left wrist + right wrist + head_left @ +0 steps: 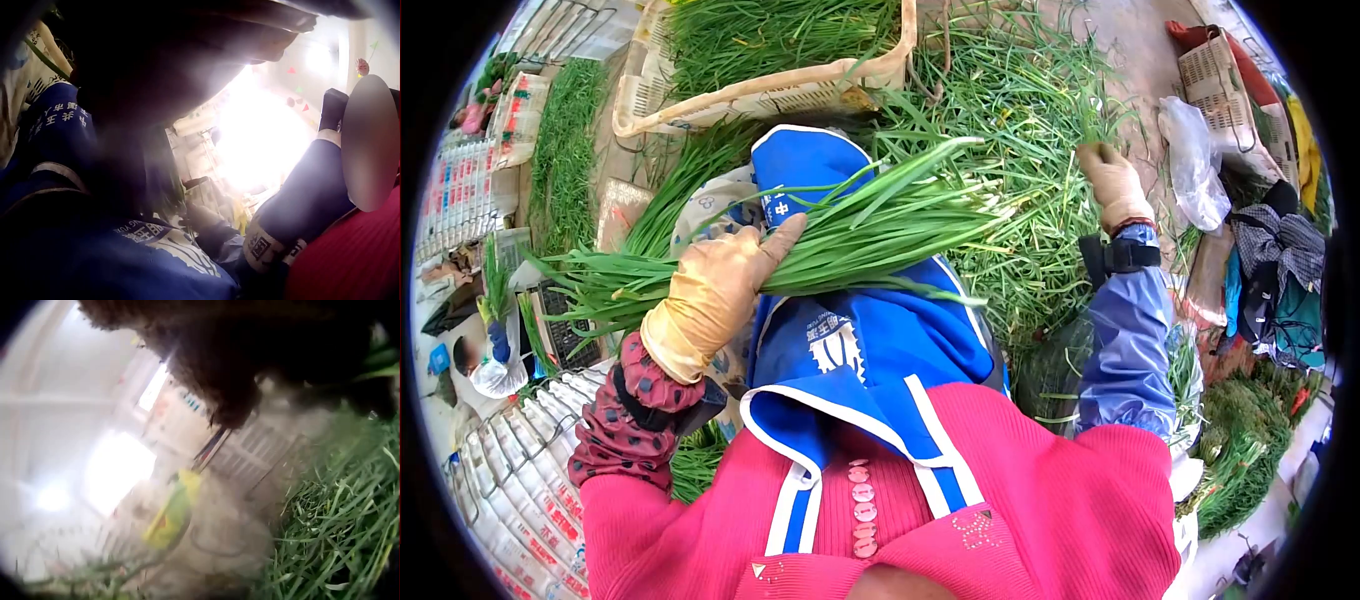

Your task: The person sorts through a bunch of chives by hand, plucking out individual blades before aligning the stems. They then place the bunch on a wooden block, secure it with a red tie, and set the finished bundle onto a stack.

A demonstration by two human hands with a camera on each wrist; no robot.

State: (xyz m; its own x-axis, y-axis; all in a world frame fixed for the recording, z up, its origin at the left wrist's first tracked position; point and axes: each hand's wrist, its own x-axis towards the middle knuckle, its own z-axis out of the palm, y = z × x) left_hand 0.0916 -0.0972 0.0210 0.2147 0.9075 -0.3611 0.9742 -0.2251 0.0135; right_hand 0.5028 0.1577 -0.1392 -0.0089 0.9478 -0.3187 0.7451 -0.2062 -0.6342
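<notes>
In the head view, my gloved left hand (pixel 718 285) grips a thick bunch of garlic chives (pixel 880 225) across my lap, the thumb lying over the stalks. Their pale ends point right and the green tips left. My gloved right hand (pixel 1114 182) is out to the right with curled fingers, at the edge of a heap of loose chive leaves (pixel 1020 190). A wisp of leaves (pixel 1097 122) shows at its fingertips. In the right wrist view, a green blade (pixel 378 373) crosses by the dark, backlit fingers. The left wrist view is mostly dark and glaring.
A cream plastic crate (pixel 775 92) full of chives stands ahead. My blue apron (pixel 840 330) covers my lap. To the right lie a clear plastic bag (pixel 1192 165) and another heap of greens (pixel 1245 455). Another person (pixel 495 365) sits far left, near printed white bags (pixel 520 500).
</notes>
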